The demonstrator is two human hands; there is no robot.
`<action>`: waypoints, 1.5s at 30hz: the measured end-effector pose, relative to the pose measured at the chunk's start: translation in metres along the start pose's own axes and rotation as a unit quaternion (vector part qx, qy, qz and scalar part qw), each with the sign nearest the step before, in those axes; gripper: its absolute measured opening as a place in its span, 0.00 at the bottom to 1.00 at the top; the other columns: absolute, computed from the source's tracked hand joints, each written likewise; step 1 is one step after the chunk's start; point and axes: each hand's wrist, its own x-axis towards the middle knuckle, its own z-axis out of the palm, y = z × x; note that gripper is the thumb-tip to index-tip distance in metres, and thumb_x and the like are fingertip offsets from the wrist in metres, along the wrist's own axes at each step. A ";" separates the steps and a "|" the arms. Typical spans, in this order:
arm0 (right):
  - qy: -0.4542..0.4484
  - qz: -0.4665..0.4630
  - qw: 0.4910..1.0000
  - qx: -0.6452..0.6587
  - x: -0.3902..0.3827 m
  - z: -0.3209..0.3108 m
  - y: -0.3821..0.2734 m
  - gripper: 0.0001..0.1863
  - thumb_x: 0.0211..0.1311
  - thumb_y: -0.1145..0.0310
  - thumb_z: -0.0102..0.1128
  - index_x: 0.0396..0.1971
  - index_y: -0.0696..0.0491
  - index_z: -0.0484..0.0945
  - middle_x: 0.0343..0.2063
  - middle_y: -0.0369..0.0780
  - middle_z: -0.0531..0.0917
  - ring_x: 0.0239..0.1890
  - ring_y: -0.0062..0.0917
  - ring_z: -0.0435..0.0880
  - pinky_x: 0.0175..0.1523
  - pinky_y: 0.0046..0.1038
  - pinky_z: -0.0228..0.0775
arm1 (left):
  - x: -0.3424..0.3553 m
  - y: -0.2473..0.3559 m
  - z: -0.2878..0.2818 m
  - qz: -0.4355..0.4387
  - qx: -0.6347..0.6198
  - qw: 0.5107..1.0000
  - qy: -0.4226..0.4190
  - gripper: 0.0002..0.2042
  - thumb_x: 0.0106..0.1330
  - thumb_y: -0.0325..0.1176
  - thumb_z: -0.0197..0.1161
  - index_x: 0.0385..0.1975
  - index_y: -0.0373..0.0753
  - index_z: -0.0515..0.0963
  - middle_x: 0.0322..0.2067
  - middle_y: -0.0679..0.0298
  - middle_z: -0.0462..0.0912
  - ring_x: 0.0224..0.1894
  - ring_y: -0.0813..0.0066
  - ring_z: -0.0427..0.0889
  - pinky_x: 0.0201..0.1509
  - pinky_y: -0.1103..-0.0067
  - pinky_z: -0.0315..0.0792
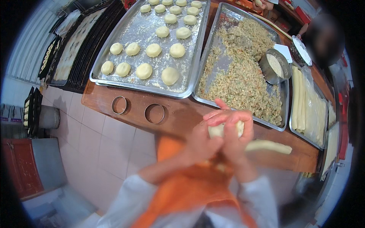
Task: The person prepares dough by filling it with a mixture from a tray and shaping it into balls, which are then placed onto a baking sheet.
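Nearest, from five to seven o'clock of the dough, ran white sleeves and an orange apron. The left hand cupped the dough from nine o'clock, and the right hand curled over it from three; both were pressed together around it, leaving only pale patches showing. They held it up by the near edge of the table. Toward four o'clock, a pale roll lay on the wood. Around half past nine were two rings. Farther off, toward half past two, lay strips beside clear film. At half past twelve, a tray bore crumbly filling, with a bowl near one o'clock. At eleven, buns sat on a floured tray. Dark pans stood beyond, at ten.
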 end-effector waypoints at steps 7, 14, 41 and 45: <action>-0.074 0.101 0.992 0.008 0.004 0.004 -0.015 0.19 0.50 0.70 0.60 0.44 0.58 0.70 0.55 0.50 0.65 0.59 0.34 0.63 0.63 0.41 0.44 | 0.006 -0.005 -0.022 -0.022 0.076 0.984 -0.162 0.12 0.43 0.37 0.60 0.26 0.38 0.75 0.31 0.55 0.77 0.34 0.55 0.77 0.32 0.69 0.71; -0.118 -0.071 0.990 0.040 0.004 -0.026 0.023 0.20 0.54 0.68 0.56 0.46 0.59 0.69 0.45 0.48 0.74 0.50 0.36 0.73 0.63 0.36 0.45 | 0.009 0.004 0.000 0.039 -0.060 0.997 -0.016 0.22 0.40 0.41 0.64 0.37 0.37 0.72 0.34 0.53 0.78 0.35 0.57 0.78 0.36 0.70 0.72; -0.033 0.095 0.992 0.080 0.004 0.001 -0.010 0.17 0.64 0.62 0.40 0.40 0.58 0.73 0.47 0.47 0.73 0.56 0.35 0.66 0.64 0.39 0.44 | -0.001 0.000 -0.019 0.013 0.055 0.993 -0.103 0.39 0.55 0.68 0.39 0.43 0.31 0.70 0.40 0.63 0.75 0.44 0.75 0.74 0.44 0.78 0.69; -0.009 0.133 0.991 0.024 -0.001 0.008 -0.014 0.14 0.61 0.69 0.41 0.40 0.60 0.73 0.48 0.49 0.73 0.55 0.34 0.67 0.63 0.38 0.48 | -0.002 -0.006 -0.020 -0.090 -0.016 0.989 -0.114 0.35 0.52 0.62 0.48 0.45 0.32 0.68 0.43 0.61 0.72 0.46 0.72 0.72 0.48 0.76 0.67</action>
